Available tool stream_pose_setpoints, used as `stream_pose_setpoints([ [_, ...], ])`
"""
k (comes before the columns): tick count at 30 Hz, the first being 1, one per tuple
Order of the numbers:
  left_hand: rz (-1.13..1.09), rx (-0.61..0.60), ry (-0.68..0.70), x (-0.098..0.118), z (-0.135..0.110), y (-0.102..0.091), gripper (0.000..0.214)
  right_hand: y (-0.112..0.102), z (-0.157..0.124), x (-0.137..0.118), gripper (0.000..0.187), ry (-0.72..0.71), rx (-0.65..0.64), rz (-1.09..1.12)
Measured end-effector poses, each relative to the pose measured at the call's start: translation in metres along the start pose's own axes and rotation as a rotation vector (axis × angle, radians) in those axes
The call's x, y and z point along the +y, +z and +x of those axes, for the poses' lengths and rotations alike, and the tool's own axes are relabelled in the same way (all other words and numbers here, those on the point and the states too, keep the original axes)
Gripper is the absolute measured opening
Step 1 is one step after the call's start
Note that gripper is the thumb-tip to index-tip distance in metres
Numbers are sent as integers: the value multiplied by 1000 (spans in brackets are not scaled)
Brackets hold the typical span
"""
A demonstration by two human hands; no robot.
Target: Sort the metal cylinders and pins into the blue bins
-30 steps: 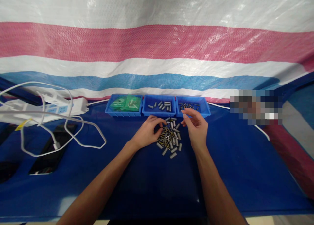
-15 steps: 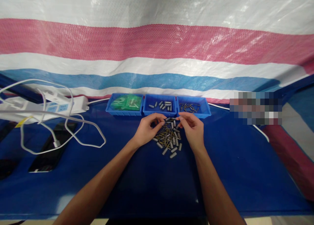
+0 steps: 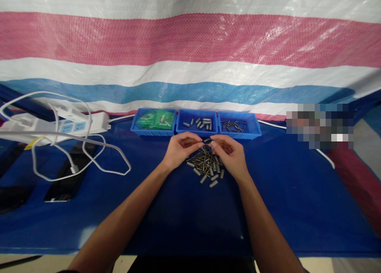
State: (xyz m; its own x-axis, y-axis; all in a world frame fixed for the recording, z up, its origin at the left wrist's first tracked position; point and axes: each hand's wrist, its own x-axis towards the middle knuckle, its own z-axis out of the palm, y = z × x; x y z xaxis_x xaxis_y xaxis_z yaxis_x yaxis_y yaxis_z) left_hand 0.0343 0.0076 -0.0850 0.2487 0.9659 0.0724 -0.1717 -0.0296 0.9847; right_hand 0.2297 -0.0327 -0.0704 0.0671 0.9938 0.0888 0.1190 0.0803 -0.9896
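Dark-grey cylinder [image 3: 206, 140], between both hands [image 3: 181, 149] [image 3: 231, 153] (pile [image 3: 205, 162] below)

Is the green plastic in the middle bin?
No, the green plastic lies in the left bin; the middle bin holds grey cylinders.

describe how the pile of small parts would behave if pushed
The pile would probably spread rather than move as one, since it lies loosely heaped. Its thin rods may snag, as they cross each other. Grey pieces at the edge might slide easily on the glossy tabletop.

Workshop: parts bins [image 3: 196, 115], tarpaulin wall [image 3: 190, 42]
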Motion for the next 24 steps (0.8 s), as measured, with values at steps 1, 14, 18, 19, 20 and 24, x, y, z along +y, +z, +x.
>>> stream_pose_setpoints([
  [1, 3, 13, 1, 0, 0, 0, 33, 0, -1, -1, 24, -4, -22, -7],
  [14, 9, 59, 6, 2, 0, -1, 35, 8, -1, 1, 27, 39, -58, 139],
  [18, 24, 9, 0, 3, -2, 1, 34, 8, 2, 2, 28, 80, -6, 207],
  [19, 19, -3, 1, 3, -2, 1, 33, 7, 2, 3, 28, 90, 8, 213],
  [20, 14, -14, 4, 3, -2, 1, 33, 7, 3, 4, 29, 99, 20, 216],
  [24, 61, -30, 46, 0, -3, 0, 28, 4, 5, 4, 28, 124, 30, 226],
])
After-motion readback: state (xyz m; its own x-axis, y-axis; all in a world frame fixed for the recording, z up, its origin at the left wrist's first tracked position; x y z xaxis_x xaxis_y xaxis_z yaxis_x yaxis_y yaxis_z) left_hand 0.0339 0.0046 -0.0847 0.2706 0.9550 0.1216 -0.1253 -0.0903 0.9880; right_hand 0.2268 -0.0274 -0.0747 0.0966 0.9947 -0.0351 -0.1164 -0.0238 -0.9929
